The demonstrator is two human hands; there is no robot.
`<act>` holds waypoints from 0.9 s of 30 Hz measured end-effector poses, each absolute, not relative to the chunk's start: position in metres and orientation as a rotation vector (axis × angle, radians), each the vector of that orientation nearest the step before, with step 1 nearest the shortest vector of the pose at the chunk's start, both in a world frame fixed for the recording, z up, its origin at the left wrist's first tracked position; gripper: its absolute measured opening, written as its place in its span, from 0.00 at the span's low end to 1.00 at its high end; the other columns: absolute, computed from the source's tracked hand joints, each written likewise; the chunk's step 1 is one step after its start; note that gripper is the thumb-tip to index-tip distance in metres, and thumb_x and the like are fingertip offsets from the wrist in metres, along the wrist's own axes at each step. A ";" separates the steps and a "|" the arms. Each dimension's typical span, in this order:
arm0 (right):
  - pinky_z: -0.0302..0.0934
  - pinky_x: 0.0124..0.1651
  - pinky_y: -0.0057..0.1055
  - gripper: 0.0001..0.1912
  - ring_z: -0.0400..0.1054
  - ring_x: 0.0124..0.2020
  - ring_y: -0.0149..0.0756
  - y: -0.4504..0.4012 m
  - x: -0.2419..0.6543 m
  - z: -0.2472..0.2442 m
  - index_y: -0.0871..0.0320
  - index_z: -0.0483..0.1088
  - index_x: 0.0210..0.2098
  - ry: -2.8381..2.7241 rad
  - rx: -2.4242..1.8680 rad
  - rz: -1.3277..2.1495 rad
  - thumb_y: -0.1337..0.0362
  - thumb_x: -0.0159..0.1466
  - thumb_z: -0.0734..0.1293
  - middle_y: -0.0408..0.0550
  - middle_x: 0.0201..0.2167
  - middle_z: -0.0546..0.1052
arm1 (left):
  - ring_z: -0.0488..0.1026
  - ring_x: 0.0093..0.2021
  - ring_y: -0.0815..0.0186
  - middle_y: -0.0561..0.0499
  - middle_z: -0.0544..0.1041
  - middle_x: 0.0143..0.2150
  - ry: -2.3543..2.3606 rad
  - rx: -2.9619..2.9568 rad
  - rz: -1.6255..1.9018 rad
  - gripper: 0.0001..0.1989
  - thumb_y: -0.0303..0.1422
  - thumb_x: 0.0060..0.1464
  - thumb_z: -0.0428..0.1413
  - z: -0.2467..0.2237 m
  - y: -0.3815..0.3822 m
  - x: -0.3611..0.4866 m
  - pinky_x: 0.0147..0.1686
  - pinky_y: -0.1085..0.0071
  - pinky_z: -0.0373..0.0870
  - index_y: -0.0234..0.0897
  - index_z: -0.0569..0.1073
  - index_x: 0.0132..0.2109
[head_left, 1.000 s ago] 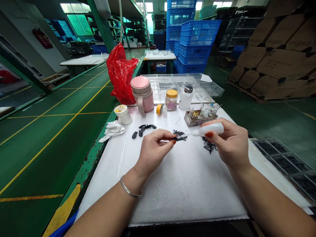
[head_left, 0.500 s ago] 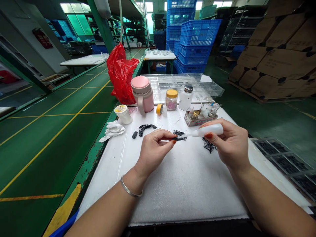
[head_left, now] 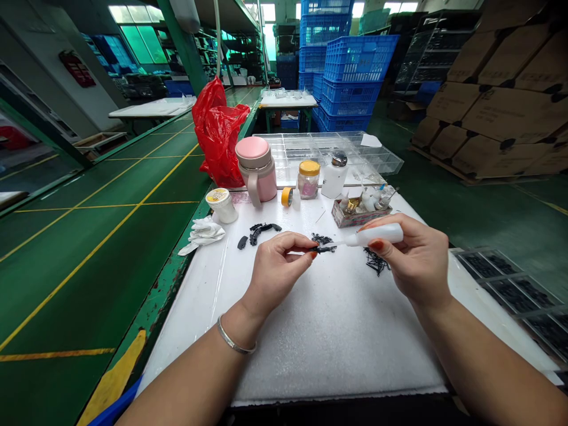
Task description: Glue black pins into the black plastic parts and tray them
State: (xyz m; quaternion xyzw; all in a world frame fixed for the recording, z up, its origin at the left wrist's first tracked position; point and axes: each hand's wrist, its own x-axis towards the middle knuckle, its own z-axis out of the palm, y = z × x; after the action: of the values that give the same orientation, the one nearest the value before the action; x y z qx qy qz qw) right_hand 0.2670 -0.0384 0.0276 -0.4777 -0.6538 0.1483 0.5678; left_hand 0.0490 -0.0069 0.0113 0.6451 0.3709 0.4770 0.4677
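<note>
Between thumb and fingers, my left hand (head_left: 279,269) pinches a small black part (head_left: 323,249) above the white foam-covered table (head_left: 328,343). My right hand (head_left: 415,254) is closed around a white squeeze bottle (head_left: 379,234), tilted sideways, its thin nozzle pointing left at the black part. Whether the tip touches the part cannot be made out. Behind the part lies a pile of small black pieces (head_left: 323,238), and thin black pieces (head_left: 376,262) lie below the bottle. Curved black parts (head_left: 261,231) rest to the left, beyond my left hand.
Across the table's back stand a white tub (head_left: 222,206), a pink mug (head_left: 257,171), yellow tape (head_left: 287,197), a jar (head_left: 309,180), a pump bottle (head_left: 334,177) and a box of small bottles (head_left: 361,207). White gloves (head_left: 203,234) lie left; black-part trays (head_left: 510,284) sit right.
My right hand and the squeeze bottle have shifted very slightly to the right. My left hand stays in place with the black part.
</note>
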 end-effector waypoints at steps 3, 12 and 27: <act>0.59 0.28 0.31 0.10 0.69 0.29 0.36 -0.038 0.267 0.028 0.55 0.76 0.34 -1.545 -1.130 0.344 0.55 0.60 0.73 0.46 0.31 0.78 | 0.76 0.38 0.65 0.46 0.79 0.38 0.913 1.581 1.171 0.05 0.26 0.50 0.62 0.011 -0.007 0.049 0.38 0.72 0.75 0.34 0.81 0.36; 0.60 0.29 0.30 0.08 0.69 0.30 0.35 -0.038 0.267 0.027 0.54 0.77 0.35 -1.544 -1.101 0.346 0.57 0.61 0.74 0.45 0.31 0.78 | 0.76 0.37 0.65 0.46 0.78 0.38 0.911 1.579 1.166 0.04 0.25 0.50 0.62 0.011 -0.007 0.049 0.37 0.72 0.76 0.33 0.80 0.36; 0.59 0.28 0.29 0.07 0.68 0.29 0.34 -0.037 0.267 0.026 0.55 0.77 0.35 -1.525 -1.077 0.396 0.58 0.60 0.74 0.44 0.31 0.77 | 0.76 0.37 0.65 0.46 0.79 0.38 0.902 1.575 1.177 0.05 0.25 0.50 0.62 0.009 -0.007 0.049 0.37 0.72 0.76 0.34 0.81 0.36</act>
State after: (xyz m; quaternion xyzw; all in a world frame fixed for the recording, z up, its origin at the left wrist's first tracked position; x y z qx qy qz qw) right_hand 0.2670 -0.0372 0.0264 -0.4603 -0.6520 0.1693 0.5782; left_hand 0.0491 -0.0067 0.0091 0.6427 0.3680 0.4803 0.4700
